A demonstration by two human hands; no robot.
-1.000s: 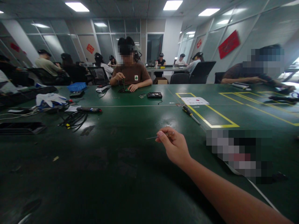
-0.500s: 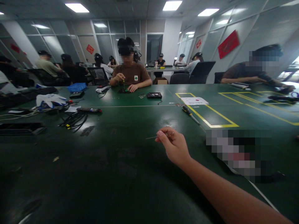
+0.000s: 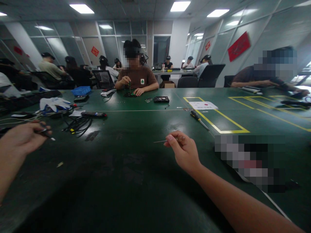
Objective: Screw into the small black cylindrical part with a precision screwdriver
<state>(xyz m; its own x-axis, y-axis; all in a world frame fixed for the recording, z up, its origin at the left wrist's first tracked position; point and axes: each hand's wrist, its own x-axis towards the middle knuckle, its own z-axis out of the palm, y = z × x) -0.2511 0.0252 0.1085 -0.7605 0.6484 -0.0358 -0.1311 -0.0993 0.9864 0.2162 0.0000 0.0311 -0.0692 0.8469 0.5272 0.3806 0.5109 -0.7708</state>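
Note:
My right hand is closed above the middle of the green table. Between its thumb and fingers is a thin metal rod, pointing left; a clear, shiny part shows among the fingers, and the rest is hidden. At the left edge, my left hand grips a small dark object with a pale tip. I cannot make out its kind. The two hands are far apart. Beyond my right hand lies a screwdriver with a black and yellow handle.
Black cables and a dark pen-shaped tool lie at left, with white gloves and a blue basket behind. A blurred-out item lies at right. Across the table, a person works on a small dark device.
My left hand has come into view at the left edge with a small dark object in it. My right hand has stayed almost still, keeping its hold on the thin metal rod.

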